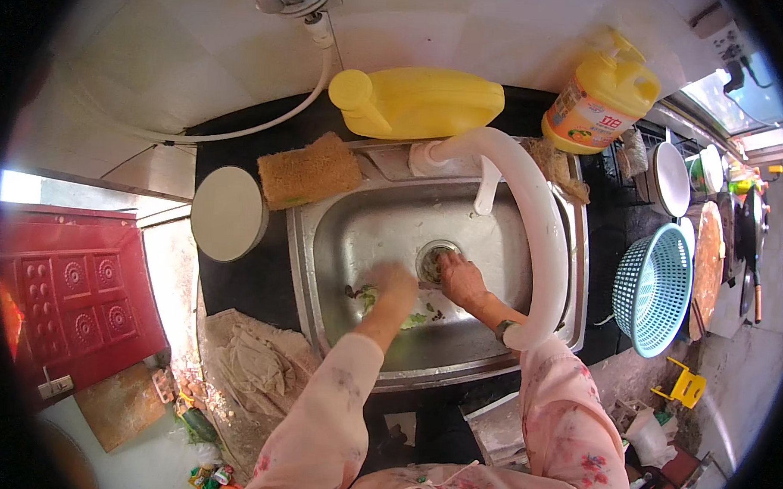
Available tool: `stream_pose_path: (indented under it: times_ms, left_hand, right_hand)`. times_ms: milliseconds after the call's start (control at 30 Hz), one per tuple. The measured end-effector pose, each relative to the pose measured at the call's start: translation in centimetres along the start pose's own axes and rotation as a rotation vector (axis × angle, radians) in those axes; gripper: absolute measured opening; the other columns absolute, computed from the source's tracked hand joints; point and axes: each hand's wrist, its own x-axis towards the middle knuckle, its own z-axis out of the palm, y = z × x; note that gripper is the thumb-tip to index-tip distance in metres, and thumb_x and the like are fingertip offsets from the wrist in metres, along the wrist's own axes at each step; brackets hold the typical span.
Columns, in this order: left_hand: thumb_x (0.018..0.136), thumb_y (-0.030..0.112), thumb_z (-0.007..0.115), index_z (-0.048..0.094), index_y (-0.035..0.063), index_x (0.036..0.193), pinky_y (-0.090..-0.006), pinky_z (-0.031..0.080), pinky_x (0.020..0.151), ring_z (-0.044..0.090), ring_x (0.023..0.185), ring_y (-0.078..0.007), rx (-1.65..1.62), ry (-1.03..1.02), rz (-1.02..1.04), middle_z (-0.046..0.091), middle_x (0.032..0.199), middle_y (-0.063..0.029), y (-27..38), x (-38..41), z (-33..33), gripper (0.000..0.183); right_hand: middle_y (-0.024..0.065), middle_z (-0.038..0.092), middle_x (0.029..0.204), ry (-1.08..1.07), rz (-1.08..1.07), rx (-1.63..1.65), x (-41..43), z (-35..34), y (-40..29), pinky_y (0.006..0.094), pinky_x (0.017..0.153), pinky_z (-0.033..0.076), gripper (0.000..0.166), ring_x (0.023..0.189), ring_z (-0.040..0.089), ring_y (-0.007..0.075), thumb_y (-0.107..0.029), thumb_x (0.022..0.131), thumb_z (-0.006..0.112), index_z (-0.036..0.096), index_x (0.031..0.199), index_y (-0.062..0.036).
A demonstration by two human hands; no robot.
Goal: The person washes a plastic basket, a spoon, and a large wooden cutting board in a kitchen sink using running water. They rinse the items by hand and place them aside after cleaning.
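Both hands are down in a stainless steel sink (366,218). My right hand (461,279) rests with its fingertips at the rim of the sink drain (437,260); whether it grips anything there cannot be made out. To its left, my left hand (393,290) is blurred, above the basin floor, and its fingers are not clear. Green leaf scraps (415,321) and small dark bits lie around and below it. A thick white faucet spout (529,204) arches over the basin's right side and passes above my right wrist.
A brown scouring pad (310,170) lies at the sink's upper left corner, near a round white lid (229,214). Behind the sink are a yellow jug (429,103) and a yellow pump bottle (593,109). A blue plastic basket (653,290) stands right, a crumpled cloth (258,363) lower left.
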Motion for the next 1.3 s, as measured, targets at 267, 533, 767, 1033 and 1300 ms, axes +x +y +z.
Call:
stream_pose_path:
  times_ms: [267,533,767,1033,1300]
  left_hand:
    - [0.089,0.024,0.048,0.060,0.0061,0.116,-0.0686,0.031,0.095,0.055,0.116,-0.0345,-0.139,0.044,0.046,0.060,0.120,-0.0170,0.8,-8.6,-4.4,0.035]
    - [0.086,0.021,0.054,0.059,0.0033,0.105,-0.0525,0.044,0.086,0.063,0.094,-0.0351,-0.454,0.345,0.209,0.065,0.098,-0.0167,1.5,-16.4,-5.6,0.026]
    - [0.087,0.023,0.054,0.058,0.0025,0.107,-0.0492,0.047,0.080,0.063,0.090,-0.0359,-0.554,0.358,0.100,0.064,0.094,-0.0193,-1.5,-19.2,-3.9,0.028]
    - [0.088,0.023,0.055,0.054,0.0015,0.114,-0.0485,0.047,0.078,0.062,0.088,-0.0380,-0.593,0.390,0.111,0.064,0.092,-0.0202,-2.2,-20.5,-4.3,0.034]
    - [0.089,0.023,0.055,0.055,0.0010,0.112,-0.0472,0.048,0.080,0.061,0.089,-0.0385,-0.631,0.406,0.127,0.063,0.094,-0.0213,-2.2,-21.3,-3.5,0.032]
  right_hand:
    - [0.0262,0.045,0.128,0.017,0.057,0.123,1.9,6.3,0.1,0.0480,0.097,0.040,0.066,0.115,0.048,0.0415,-0.035,0.085,0.055,0.033,0.134,0.0050]
    - [0.0200,0.059,0.114,-0.453,-0.185,-0.019,4.7,0.6,0.5,0.0380,0.086,0.047,0.035,0.104,0.058,0.0316,-0.032,0.062,0.074,0.071,0.090,-0.0121]
    - [0.0165,0.066,0.099,-0.182,-0.109,0.517,-0.8,-1.9,-5.3,0.0389,0.083,0.050,0.030,0.094,0.063,0.0314,-0.017,0.071,0.069,0.067,0.099,-0.0080]
    - [0.0216,0.063,0.096,-0.107,-0.159,-0.056,1.9,-1.3,-0.5,0.0458,0.086,0.047,0.029,0.094,0.061,0.0358,-0.028,0.086,0.052,0.058,0.102,-0.0039]
    - [0.0214,0.065,0.090,-0.443,-0.339,-0.010,5.5,0.0,1.1,0.0459,0.079,0.049,0.029,0.088,0.063,0.0375,-0.027,0.082,0.050,0.061,0.098,-0.0048]
